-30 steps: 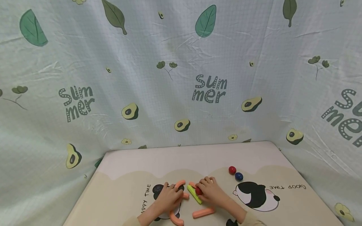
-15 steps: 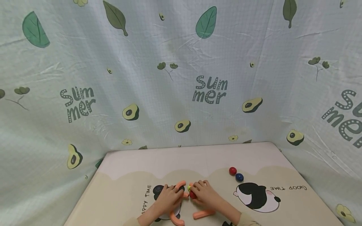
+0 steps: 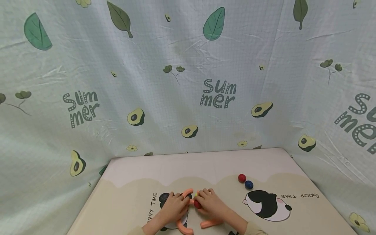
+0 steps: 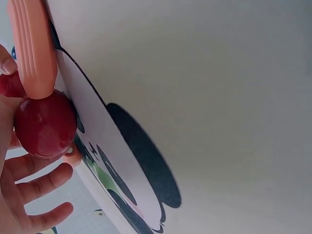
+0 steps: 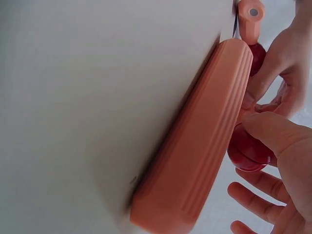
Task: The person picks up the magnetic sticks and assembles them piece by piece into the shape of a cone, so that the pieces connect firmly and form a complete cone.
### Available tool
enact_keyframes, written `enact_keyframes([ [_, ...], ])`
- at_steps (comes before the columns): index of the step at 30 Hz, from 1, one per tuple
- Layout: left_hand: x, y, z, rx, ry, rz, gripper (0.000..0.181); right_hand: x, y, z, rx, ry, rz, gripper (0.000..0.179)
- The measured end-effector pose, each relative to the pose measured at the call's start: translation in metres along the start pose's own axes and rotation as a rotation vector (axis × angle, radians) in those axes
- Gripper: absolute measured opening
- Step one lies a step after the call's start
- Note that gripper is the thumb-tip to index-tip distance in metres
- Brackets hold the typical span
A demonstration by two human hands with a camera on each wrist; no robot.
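My left hand (image 3: 175, 206) grips a red ball (image 4: 46, 124) at the middle of a joined set of orange pieces. One curved orange piece (image 3: 184, 227) runs toward me from it, and another curved piece (image 3: 187, 192) points away. A short straight orange rod reaches right from under my left thumb. My right hand (image 3: 210, 204) holds a second red ball (image 5: 249, 148) between thumb and fingers, right at that rod's end. Mostly hidden behind the right fingers is a yellow-green rod (image 3: 196, 195).
A loose straight orange rod (image 3: 211, 223) lies below my right hand. Farther back on the printed mat (image 3: 223, 166) sit a red ball (image 3: 242, 178) and a blue ball (image 3: 249, 184) side by side. A patterned curtain (image 3: 188, 107) hangs behind the mat.
My right hand has moved left with its red ball, up to the orange rod by my left hand. The yellow-green rod has become mostly covered. The left hand has stayed in place.
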State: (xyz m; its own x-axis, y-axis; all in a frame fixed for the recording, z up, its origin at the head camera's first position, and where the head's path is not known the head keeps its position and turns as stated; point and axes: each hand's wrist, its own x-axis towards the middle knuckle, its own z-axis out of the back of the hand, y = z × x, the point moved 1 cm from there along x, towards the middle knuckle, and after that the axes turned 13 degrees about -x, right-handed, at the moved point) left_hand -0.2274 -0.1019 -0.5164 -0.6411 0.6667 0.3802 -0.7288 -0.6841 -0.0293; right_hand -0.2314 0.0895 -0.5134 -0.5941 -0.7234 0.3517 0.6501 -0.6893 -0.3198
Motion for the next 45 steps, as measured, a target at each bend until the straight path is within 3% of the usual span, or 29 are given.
enact_keyframes([
  [7,-0.001,0.000,0.001,-0.026,0.029,0.025,0.012,0.000,0.002,0.000,0.017,0.009,0.001,0.032],
  [17,-0.003,0.001,0.005,-0.088,0.075,0.073,0.014,0.000,0.000,0.002,0.092,0.077,0.053,0.032],
  [24,-0.003,0.004,0.003,-0.108,0.098,0.087,0.016,0.002,-0.004,-0.001,0.141,0.119,0.045,0.030],
  [32,-0.004,0.004,0.004,-0.101,0.088,0.084,0.017,0.005,-0.014,0.001,0.105,0.030,0.035,0.021],
  [39,-0.003,0.004,0.004,-0.105,0.099,0.094,0.019,0.011,-0.022,-0.001,0.070,0.057,0.031,0.018],
  [45,-0.002,0.004,0.006,-0.077,0.099,0.100,0.016,0.019,-0.027,-0.008,0.011,0.019,0.021,0.015],
])
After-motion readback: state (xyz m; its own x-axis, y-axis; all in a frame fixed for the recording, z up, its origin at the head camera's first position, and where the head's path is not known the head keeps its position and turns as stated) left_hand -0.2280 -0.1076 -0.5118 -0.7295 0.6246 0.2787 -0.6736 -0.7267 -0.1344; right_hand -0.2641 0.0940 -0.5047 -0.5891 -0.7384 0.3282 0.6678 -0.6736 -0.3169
